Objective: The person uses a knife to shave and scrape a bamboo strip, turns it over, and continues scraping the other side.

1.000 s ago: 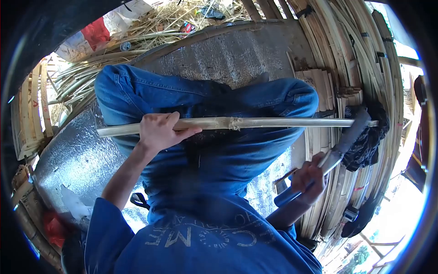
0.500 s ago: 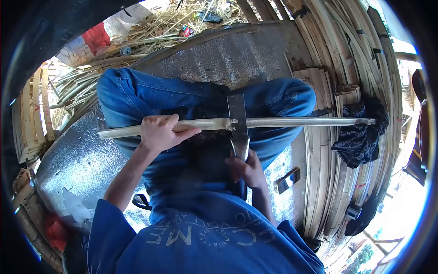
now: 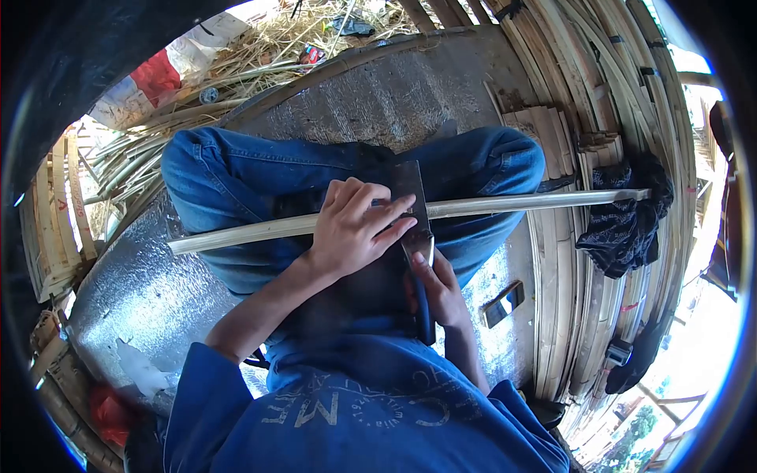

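The bamboo strip [image 3: 512,206] lies left to right across the lap. It looks light, stiff, springy and sharp-edged, best held near the cut. The left hand [image 3: 355,229] presses outstretched fingers on strip and cleaver [image 3: 410,185]. The right hand [image 3: 438,288] fingers wrap the handle.

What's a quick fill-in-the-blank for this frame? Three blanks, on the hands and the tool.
1. The right hand grips the cleaver by its ____.
2. The left hand rests, fingers stretched out, on the ____ strip where the blade crosses it.
3. That strip lies across legs in ____ jeans.
Missing words: handle; bamboo; blue.
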Demonstrator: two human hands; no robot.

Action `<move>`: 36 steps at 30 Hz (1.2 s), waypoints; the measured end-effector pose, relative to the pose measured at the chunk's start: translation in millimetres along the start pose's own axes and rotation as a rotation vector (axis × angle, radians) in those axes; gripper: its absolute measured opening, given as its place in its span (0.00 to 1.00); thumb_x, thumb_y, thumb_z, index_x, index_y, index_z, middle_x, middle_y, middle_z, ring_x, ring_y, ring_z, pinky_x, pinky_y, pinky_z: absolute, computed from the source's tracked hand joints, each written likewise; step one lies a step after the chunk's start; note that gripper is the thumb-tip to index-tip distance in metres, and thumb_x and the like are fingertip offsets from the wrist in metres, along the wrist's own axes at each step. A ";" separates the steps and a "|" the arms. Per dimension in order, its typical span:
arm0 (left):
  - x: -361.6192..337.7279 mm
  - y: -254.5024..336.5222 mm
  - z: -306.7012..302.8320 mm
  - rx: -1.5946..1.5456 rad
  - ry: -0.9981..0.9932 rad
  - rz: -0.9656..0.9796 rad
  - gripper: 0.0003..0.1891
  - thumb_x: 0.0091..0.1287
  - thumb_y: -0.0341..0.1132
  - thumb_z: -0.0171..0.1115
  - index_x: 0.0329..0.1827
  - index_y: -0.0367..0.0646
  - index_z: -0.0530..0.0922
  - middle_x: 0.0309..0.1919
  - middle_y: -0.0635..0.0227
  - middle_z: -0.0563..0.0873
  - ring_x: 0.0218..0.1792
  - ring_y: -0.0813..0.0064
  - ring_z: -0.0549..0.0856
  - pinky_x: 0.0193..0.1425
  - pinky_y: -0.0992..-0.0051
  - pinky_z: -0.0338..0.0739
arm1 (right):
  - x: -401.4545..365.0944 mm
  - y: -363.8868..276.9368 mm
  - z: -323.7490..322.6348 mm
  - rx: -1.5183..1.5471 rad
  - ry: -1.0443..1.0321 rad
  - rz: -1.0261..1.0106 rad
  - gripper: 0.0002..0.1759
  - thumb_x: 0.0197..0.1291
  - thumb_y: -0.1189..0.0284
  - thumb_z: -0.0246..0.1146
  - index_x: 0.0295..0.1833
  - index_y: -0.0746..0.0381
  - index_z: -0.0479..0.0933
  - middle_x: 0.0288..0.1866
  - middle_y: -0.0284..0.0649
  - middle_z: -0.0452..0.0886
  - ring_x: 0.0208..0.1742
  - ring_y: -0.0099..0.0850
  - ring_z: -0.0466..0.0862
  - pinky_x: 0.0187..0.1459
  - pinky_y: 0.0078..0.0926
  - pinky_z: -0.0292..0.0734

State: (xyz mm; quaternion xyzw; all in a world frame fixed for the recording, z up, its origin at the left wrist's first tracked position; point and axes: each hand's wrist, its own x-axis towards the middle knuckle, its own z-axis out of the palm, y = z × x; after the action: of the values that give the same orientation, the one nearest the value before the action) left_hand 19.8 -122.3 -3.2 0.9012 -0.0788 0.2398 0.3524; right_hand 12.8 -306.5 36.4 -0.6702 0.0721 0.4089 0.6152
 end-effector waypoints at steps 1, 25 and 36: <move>-1.0 -1.9 2.8 -0.006 0.011 0.029 0.15 0.54 0.43 0.74 0.44 0.52 0.85 0.34 0.76 0.77 0.33 0.75 0.74 0.41 0.69 0.66 | 0.5 0.6 -1.5 -0.007 -0.005 0.023 0.20 0.73 0.57 0.51 0.56 0.63 0.68 0.22 0.34 0.74 0.18 0.21 0.74 0.19 0.17 0.67; -4.1 -12.1 0.5 -0.127 0.003 0.117 0.05 0.57 0.26 0.70 0.36 0.40 0.84 0.33 0.68 0.77 0.33 0.67 0.79 0.38 0.69 0.77 | -13.6 -15.6 -10.8 -0.577 0.213 -0.079 0.24 0.69 0.53 0.55 0.49 0.67 0.71 0.20 0.50 0.77 0.27 0.46 0.83 0.29 0.40 0.73; -2.9 -12.6 -3.8 -0.220 -0.068 0.012 0.06 0.59 0.28 0.70 0.38 0.41 0.83 0.34 0.66 0.78 0.35 0.65 0.81 0.40 0.69 0.78 | -18.1 13.1 1.9 -0.032 0.060 0.081 0.22 0.70 0.54 0.55 0.52 0.64 0.72 0.21 0.33 0.73 0.20 0.21 0.72 0.24 0.23 0.67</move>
State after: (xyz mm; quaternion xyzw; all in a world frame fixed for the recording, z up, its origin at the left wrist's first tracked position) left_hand 19.8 -110.5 -9.8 0.8642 -0.1220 0.2011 0.4447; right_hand -7.8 -315.3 38.1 -0.6885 0.1112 0.4143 0.5849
